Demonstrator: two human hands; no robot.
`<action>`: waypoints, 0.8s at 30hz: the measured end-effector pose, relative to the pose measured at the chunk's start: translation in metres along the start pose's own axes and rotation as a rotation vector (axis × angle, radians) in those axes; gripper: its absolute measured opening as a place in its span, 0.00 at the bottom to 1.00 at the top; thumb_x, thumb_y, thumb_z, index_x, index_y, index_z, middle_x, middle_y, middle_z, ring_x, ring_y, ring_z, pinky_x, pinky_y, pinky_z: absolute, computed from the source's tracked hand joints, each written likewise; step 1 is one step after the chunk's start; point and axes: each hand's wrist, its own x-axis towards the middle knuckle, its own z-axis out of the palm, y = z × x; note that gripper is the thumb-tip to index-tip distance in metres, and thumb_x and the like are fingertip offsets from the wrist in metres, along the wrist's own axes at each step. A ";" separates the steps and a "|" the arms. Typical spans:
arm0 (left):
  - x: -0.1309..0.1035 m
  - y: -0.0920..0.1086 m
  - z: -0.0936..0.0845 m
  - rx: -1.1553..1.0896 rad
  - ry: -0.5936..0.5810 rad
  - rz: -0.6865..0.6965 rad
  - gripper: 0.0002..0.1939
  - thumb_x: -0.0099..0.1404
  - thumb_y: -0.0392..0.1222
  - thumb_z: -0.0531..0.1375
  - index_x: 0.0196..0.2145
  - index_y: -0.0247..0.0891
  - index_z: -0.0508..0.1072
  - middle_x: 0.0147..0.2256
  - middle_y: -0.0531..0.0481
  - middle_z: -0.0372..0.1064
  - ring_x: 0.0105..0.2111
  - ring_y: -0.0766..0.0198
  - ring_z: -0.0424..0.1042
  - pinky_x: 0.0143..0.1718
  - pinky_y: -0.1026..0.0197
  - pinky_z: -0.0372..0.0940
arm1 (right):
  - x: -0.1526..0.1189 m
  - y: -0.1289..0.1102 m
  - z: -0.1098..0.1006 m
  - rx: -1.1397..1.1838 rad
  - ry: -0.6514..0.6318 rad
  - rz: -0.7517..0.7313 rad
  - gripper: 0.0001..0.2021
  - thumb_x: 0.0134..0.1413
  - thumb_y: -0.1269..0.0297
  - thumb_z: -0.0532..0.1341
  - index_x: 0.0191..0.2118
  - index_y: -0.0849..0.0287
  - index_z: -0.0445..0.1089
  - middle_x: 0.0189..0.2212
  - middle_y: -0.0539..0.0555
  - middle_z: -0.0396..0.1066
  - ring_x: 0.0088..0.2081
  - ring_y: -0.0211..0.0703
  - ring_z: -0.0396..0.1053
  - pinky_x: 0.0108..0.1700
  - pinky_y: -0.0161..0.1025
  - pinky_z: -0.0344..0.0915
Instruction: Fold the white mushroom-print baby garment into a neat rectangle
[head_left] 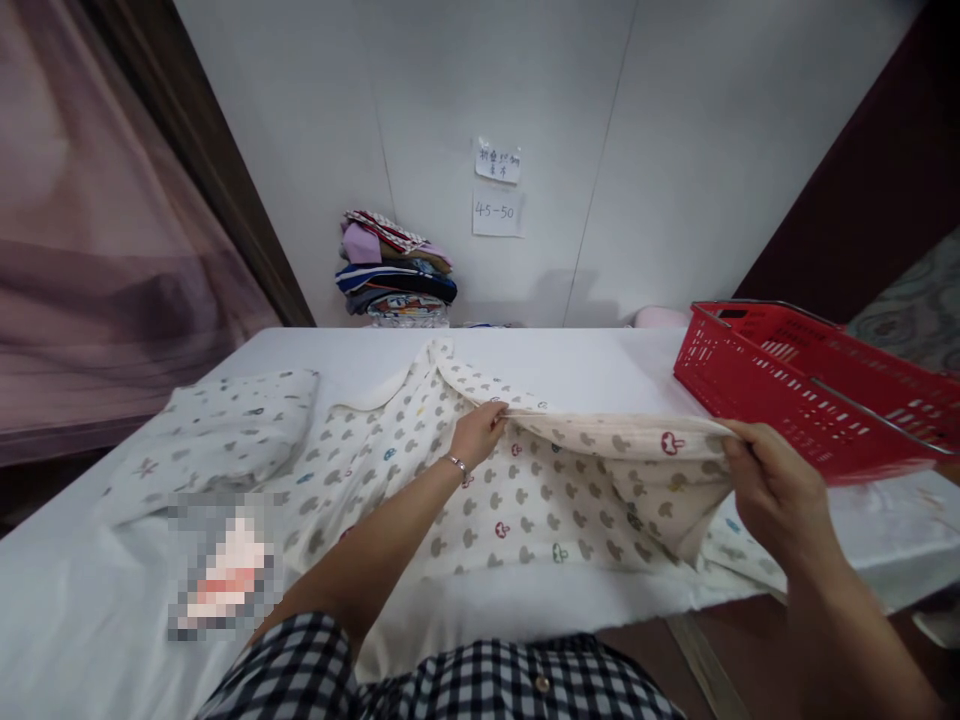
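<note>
A white cloth printed with small mushrooms (525, 500) lies spread over the white table (592, 365). My left hand (478, 432), with a bracelet at the wrist, pinches the cloth's upper edge near its middle. At the right, my right hand (776, 485) grips the same edge at a corner. Between both hands the edge is raised and stretched, and the cloth hangs below it in folds. The cloth's far left part lies in a peak on the table.
A folded patterned cloth (232, 425) lies on the left. Folded clothes (397, 265) are stacked against the wall. A red basket (795, 390) stands at the right. Two paper notes (497, 212) hang on the wall. A pixelated patch covers something at lower left.
</note>
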 end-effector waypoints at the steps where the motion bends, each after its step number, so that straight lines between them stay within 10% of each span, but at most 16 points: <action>1: -0.001 0.004 -0.001 0.007 -0.003 0.016 0.16 0.61 0.37 0.55 0.47 0.44 0.70 0.40 0.48 0.71 0.40 0.59 0.69 0.42 0.62 0.59 | 0.005 0.005 -0.002 -0.026 0.027 0.001 0.10 0.58 0.64 0.52 0.42 0.56 0.68 0.35 0.56 0.70 0.38 0.43 0.68 0.40 0.38 0.63; 13: 0.003 0.073 -0.010 0.048 -0.046 0.212 0.11 0.65 0.41 0.53 0.42 0.43 0.73 0.36 0.45 0.70 0.40 0.57 0.66 0.43 0.59 0.57 | 0.081 0.060 -0.030 -0.336 0.214 0.068 0.13 0.57 0.67 0.53 0.44 0.65 0.71 0.38 0.62 0.71 0.40 0.40 0.67 0.42 0.36 0.60; 24: 0.001 0.093 -0.007 0.479 -0.129 0.310 0.08 0.67 0.40 0.50 0.34 0.39 0.68 0.34 0.49 0.68 0.38 0.62 0.67 0.37 0.61 0.60 | 0.070 0.092 -0.027 -0.011 0.241 0.315 0.13 0.50 0.64 0.55 0.40 0.61 0.72 0.29 0.52 0.70 0.29 0.37 0.65 0.32 0.33 0.61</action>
